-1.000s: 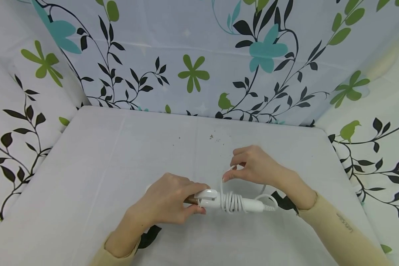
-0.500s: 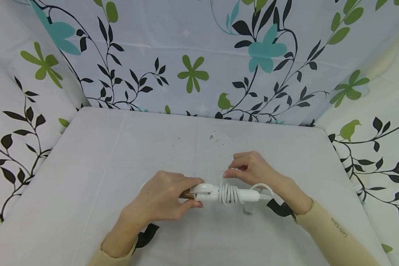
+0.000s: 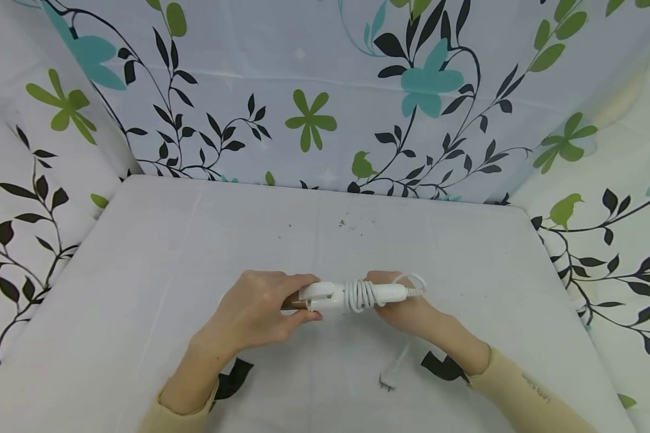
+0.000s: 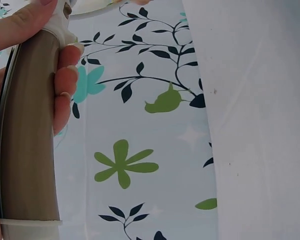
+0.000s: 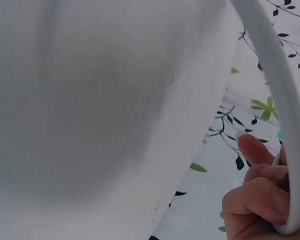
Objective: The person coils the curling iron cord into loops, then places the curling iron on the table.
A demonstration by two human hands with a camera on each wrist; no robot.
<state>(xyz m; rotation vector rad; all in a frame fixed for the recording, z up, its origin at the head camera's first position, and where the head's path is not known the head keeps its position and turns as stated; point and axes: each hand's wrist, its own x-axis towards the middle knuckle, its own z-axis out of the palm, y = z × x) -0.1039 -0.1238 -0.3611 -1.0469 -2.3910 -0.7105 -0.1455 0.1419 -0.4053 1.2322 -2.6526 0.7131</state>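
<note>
A white curling iron with a brown barrel is held up over the table, its white cord wound in several turns round the handle. My left hand grips the barrel, with the thumb on the near side and the fingers round the far side. My right hand is behind the handle and partly hidden by it. Its curled fingers pinch the cord in the right wrist view. The cord's free end hangs below that hand, with the plug at its tip.
A white cloth covers the table. Small dark specks lie toward its far edge. A patterned curtain with leaves and flowers stands behind and at both sides.
The curling iron has shifted left and farther from me with my left hand. My right hand has gone from above the handle down behind it, carrying the cord. The plug has come into fuller view.
</note>
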